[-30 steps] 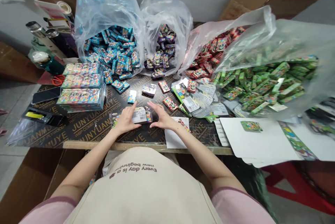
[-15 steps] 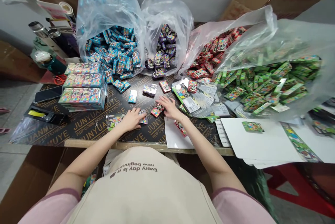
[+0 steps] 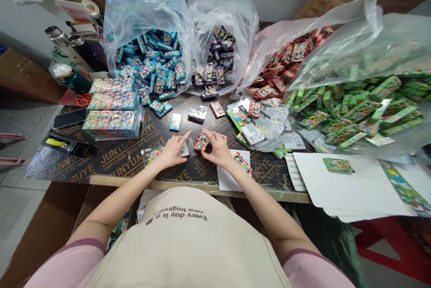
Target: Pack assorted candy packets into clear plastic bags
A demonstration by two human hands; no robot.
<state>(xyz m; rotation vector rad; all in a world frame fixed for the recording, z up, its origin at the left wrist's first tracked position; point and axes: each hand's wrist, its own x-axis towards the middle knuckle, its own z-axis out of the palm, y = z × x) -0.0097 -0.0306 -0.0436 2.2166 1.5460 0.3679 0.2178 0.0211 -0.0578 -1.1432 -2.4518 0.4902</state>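
Note:
My right hand (image 3: 218, 148) pinches a small red box (image 3: 201, 141) just above the black table (image 3: 128, 162). My left hand (image 3: 172, 151) rests on a clear flat packet (image 3: 156, 153) with a barcode label, its index finger pointing toward the red box. Another red box (image 3: 243, 161) lies on a white sheet (image 3: 229, 178) right of my right wrist. Loose small boxes lie just beyond: a blue one (image 3: 175, 122), a purple one (image 3: 198, 113) and a red one (image 3: 217, 109).
Four plastic bags stand at the back: blue boxes (image 3: 151, 66), purple boxes (image 3: 215, 61), red boxes (image 3: 286, 66), green boxes (image 3: 357, 106). Stacked filled packets (image 3: 112, 115) sit at left, by a phone (image 3: 70, 118), scissors (image 3: 82, 98) and flasks (image 3: 59, 39). Flat packets (image 3: 266, 128) and white sheets (image 3: 343, 180) lie right.
My right hand reached out to the red box, took it and drew it back toward the packet. My left hand stayed on the packet and slid slightly.

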